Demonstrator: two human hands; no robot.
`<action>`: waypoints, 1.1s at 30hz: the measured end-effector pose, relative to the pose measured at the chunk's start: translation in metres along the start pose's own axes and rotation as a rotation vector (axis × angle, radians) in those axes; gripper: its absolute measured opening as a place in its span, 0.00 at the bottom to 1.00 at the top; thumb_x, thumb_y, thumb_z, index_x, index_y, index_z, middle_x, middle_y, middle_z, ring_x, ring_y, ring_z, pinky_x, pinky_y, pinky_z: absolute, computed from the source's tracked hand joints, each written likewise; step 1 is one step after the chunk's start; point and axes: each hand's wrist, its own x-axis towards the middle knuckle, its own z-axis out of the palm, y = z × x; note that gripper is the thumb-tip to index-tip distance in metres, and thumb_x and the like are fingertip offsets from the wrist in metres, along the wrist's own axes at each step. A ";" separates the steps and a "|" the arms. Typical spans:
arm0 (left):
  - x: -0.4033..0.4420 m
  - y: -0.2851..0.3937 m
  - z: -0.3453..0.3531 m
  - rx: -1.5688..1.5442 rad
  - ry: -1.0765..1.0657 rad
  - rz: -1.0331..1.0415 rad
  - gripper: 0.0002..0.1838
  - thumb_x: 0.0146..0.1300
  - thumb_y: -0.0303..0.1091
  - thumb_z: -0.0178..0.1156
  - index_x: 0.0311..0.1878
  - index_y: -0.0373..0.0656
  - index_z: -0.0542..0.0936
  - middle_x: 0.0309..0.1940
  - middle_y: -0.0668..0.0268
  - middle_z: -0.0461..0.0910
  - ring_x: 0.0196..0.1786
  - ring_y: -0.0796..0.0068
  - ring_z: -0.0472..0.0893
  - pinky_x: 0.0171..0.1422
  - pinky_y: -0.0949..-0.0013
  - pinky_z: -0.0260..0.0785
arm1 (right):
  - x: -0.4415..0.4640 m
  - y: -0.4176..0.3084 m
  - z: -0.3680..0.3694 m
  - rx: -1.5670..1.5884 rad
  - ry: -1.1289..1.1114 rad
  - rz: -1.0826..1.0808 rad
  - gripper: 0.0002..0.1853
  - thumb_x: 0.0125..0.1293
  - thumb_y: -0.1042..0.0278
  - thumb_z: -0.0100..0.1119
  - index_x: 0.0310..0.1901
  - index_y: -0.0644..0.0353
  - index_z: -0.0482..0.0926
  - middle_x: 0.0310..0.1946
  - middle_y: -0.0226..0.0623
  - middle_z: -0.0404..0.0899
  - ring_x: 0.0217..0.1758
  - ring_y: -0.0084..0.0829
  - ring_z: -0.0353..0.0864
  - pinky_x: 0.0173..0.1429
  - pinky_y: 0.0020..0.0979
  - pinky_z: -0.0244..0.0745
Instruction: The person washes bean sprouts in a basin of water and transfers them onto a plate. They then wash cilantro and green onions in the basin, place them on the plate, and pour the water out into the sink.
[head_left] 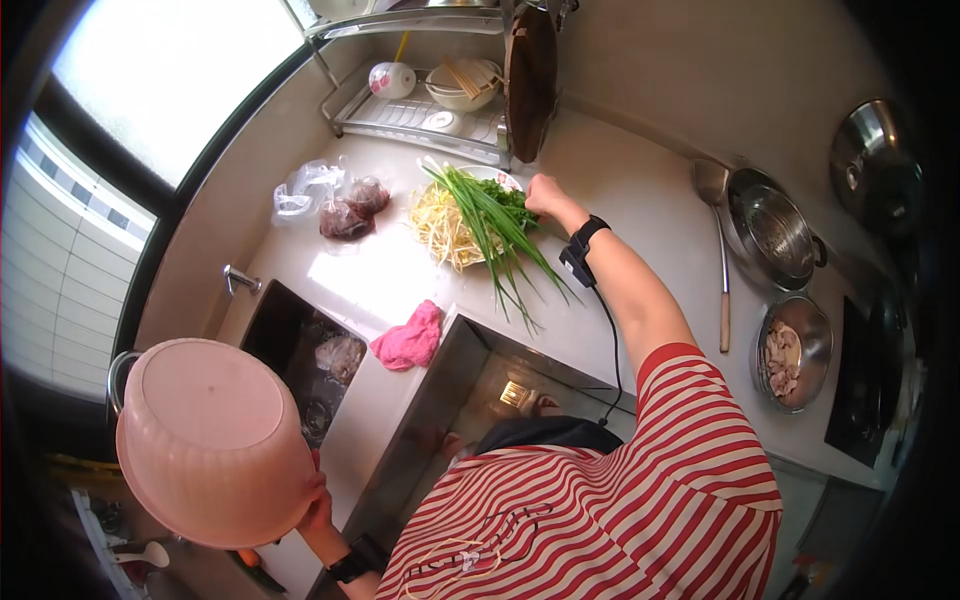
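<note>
A pink plastic basin (215,450), tipped with its base toward me, is in my left hand (318,505), whose fingers grip the rim and are partly hidden by it. My right hand (548,196) is closed at the right edge of a white plate (508,180); what its fingers hold is hidden. Heaped on that plate are bean sprouts (438,225), long green stalks (490,225) and leafy greens (508,203). The stalks hang over the plate's near edge. A pink cloth (408,338) lies crumpled on the counter between the hands.
A sink (270,330) with a lump of meat (340,357) lies behind the basin. Bagged dark meat (345,220) sits near a dish rack (420,125). To the right are a spatula (724,270), a strainer (775,240) and a metal bowl (815,350) of meat pieces. An open drawer (470,400) is before me.
</note>
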 end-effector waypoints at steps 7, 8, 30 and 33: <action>0.001 -0.028 0.010 0.001 -0.014 0.009 0.30 0.59 0.42 0.50 0.65 0.47 0.59 0.65 0.44 0.52 0.35 0.64 0.65 0.35 0.68 0.65 | -0.008 -0.003 -0.001 0.561 -0.075 0.226 0.05 0.48 0.73 0.59 0.27 0.59 0.74 0.16 0.33 0.73 0.14 0.26 0.74 0.19 0.27 0.73; 0.003 -0.031 0.011 -0.003 -0.021 -0.002 0.30 0.59 0.42 0.50 0.65 0.47 0.59 0.64 0.44 0.52 0.35 0.65 0.65 0.35 0.69 0.65 | -0.012 -0.004 -0.001 0.628 -0.166 0.244 0.06 0.48 0.70 0.60 0.28 0.59 0.74 0.16 0.31 0.73 0.13 0.24 0.72 0.18 0.26 0.72; 0.052 -0.007 0.005 -0.142 -0.008 -0.092 0.29 0.59 0.34 0.49 0.65 0.45 0.57 0.64 0.48 0.52 0.33 0.68 0.67 0.30 0.71 0.63 | -0.139 0.108 -0.029 0.923 -0.256 0.399 0.04 0.53 0.78 0.50 0.29 0.62 0.76 0.13 0.32 0.72 0.12 0.24 0.71 0.12 0.25 0.60; 0.060 0.003 -0.002 -0.193 0.006 -0.110 0.29 0.60 0.33 0.48 0.65 0.45 0.57 0.65 0.48 0.51 0.39 0.65 0.69 0.32 0.71 0.64 | -0.172 0.153 -0.042 0.991 -0.171 0.463 0.04 0.54 0.77 0.51 0.31 0.62 0.75 0.17 0.34 0.73 0.14 0.26 0.71 0.16 0.26 0.67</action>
